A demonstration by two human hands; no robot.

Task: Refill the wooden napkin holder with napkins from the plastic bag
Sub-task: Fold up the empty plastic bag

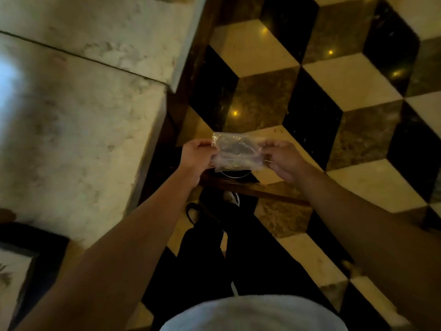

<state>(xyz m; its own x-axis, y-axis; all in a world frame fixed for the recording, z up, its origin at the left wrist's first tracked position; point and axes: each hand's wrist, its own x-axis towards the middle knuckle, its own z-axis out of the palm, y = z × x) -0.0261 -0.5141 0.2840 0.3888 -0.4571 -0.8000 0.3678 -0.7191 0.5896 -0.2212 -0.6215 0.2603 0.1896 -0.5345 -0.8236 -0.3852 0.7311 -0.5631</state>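
Item: clear plastic bag [238, 151], crumpled and flattened, held out in front of me at about waist level, above the floor and just off the edge of the counter. Contents: cannot tell; the film is blurred and glossy, and no napkins can be made out through it. My left hand [196, 158]: closed on the bag's left edge, fingers curled in toward the palm and thumb on top, pinching the plastic. My right hand [282, 158]: closed on the bag's right edge in the same way, fingers bent under and thumb pressed over the film. The bag is stretched between the two hands, both forearms reaching forward. Surroundings: pale marble counter [78, 111] to my left with a dark wooden edge; floor [334, 91] tiled in a cube pattern of cream, black and brown stone, reflecting small lights. Below the hands: a dark wooden ledge [250, 187], my dark trousers [226, 259], one light shoe [232, 198], and my white shirt [253, 314] at the bottom edge.
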